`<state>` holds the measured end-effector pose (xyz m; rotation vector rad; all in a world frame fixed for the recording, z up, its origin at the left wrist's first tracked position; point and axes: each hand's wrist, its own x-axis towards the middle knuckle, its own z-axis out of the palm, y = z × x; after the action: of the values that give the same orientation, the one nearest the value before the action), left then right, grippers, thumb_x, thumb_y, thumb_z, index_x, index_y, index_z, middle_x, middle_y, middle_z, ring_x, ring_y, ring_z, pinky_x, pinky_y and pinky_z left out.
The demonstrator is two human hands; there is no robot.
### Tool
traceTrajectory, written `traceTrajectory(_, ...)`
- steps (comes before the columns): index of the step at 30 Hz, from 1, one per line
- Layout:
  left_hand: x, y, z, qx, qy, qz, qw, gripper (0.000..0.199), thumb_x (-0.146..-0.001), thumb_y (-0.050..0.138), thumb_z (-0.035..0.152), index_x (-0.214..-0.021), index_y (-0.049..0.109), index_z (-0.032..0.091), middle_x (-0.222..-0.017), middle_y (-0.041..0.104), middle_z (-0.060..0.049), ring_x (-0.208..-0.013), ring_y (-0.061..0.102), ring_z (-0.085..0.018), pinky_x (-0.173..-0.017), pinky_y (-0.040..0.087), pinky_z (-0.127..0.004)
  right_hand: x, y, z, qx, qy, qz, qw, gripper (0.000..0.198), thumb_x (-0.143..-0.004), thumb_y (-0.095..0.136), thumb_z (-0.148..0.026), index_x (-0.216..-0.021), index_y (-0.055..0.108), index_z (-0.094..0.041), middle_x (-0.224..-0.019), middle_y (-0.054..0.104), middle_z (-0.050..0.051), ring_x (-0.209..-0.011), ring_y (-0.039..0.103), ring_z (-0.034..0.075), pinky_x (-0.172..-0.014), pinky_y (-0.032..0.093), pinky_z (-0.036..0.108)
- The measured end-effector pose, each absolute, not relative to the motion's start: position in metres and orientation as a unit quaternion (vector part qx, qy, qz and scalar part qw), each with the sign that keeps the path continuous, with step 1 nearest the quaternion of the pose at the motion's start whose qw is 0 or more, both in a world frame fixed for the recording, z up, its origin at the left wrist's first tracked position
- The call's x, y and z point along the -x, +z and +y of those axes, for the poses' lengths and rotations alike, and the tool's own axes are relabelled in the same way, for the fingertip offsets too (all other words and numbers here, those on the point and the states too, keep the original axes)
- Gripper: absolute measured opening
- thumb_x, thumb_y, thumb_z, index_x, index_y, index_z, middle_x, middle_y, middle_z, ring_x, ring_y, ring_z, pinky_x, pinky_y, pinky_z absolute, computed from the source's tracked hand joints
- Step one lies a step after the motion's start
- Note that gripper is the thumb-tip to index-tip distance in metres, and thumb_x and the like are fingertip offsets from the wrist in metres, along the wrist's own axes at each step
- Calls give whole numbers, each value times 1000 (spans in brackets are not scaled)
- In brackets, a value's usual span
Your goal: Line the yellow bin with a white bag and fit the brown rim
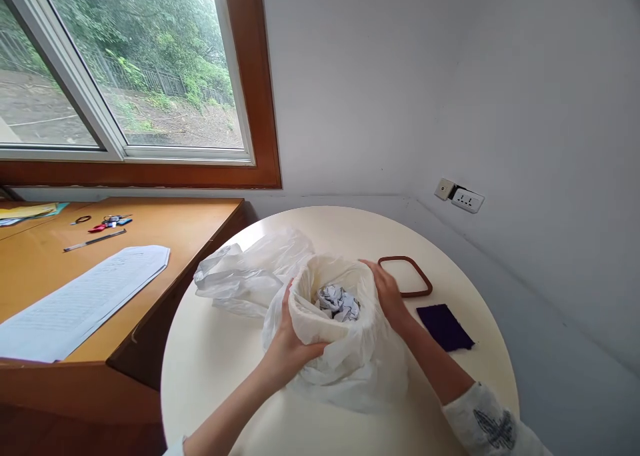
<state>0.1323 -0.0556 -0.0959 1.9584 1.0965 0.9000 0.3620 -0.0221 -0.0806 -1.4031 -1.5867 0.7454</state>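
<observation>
A small bin (320, 328) lined with a white plastic bag (350, 376) stands on the round table, its mouth facing up. Inside lies crumpled printed paper (339, 303). My left hand (293, 343) clasps the near left of the rim, thumb along the front and fingers around the side. On the right side, my right hand (387, 293) presses against the bag-covered wall, its fingers reaching to the far rim. The bag hangs loosely over the outside, hiding most of the bin. A brown rounded-square ring (417, 271) lies just beyond my right hand.
Another sheer plastic bag (245, 276) spreads over the left of the cream table (210, 369). A dark purple cloth (445, 327) lies at right. The wooden desk (200, 219) holds paper sheets (95, 303), a pen (95, 241) and keys (111, 223). Wall sockets (467, 200) are at right.
</observation>
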Motion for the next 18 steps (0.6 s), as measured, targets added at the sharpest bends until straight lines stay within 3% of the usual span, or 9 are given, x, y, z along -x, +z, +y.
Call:
traceTrajectory(2,-127,-92,-57,-724,373,442,376,116,-61,74,34,-136,-14,31,-146,9,-15,-134,15,-34,-104,24,-54,-380,-70,-26,564,261,-590,515,46,-88,24,-44,-117,47,-17,-113,56,12,-104,52,20,-85,43,33)
traceTrajectory(4,-122,-90,-58,-705,387,442,398,114,-62,73,37,-136,-14,34,-147,7,-14,-134,14,-34,-104,24,-55,-400,-60,-30,571,216,-594,524,33,-85,36,-39,-105,55,-20,-108,59,9,-102,54,19,-86,42,32)
traceTrajectory(7,-114,-88,-61,-705,413,429,385,107,-66,69,41,-137,-11,35,-146,10,-13,-135,14,-32,-105,23,-53,-432,-59,-36,607,181,-683,363,26,-80,45,-33,-99,60,-22,-112,58,7,-105,52,20,-91,38,35)
traceTrajectory(9,-111,-85,-63,-725,440,416,328,103,-66,70,41,-137,-5,35,-146,12,-12,-135,14,-32,-106,20,-54,-450,-69,-38,632,174,-719,230,30,-74,52,-30,-102,60,-22,-115,57,8,-105,52,23,-92,36,38)
traceTrajectory(11,-110,-80,-65,-763,458,386,243,97,-65,72,38,-136,5,36,-145,12,-11,-135,12,-32,-106,19,-56,-460,-85,-38,654,169,-722,150,31,-71,55,-26,-101,60,-20,-110,59,8,-99,54,23,-91,35,39)
traceTrajectory(14,-114,-71,-65,-808,447,352,152,81,-67,72,32,-131,23,37,-144,11,-9,-134,12,-34,-103,22,-58,-464,-102,-35,673,167,-708,135,17,-76,47,-25,-85,60,-20,-92,63,6,-84,57,20,-79,40,34)
traceTrajectory(18,-125,-67,-61,-818,403,375,166,64,-72,67,31,-126,32,33,-145,11,-9,-134,14,-32,-103,27,-53,-458,-102,-30,677,168,-694,179,20,-82,39,-30,-80,56,-21,-82,63,4,-76,57,18,-67,41,30)
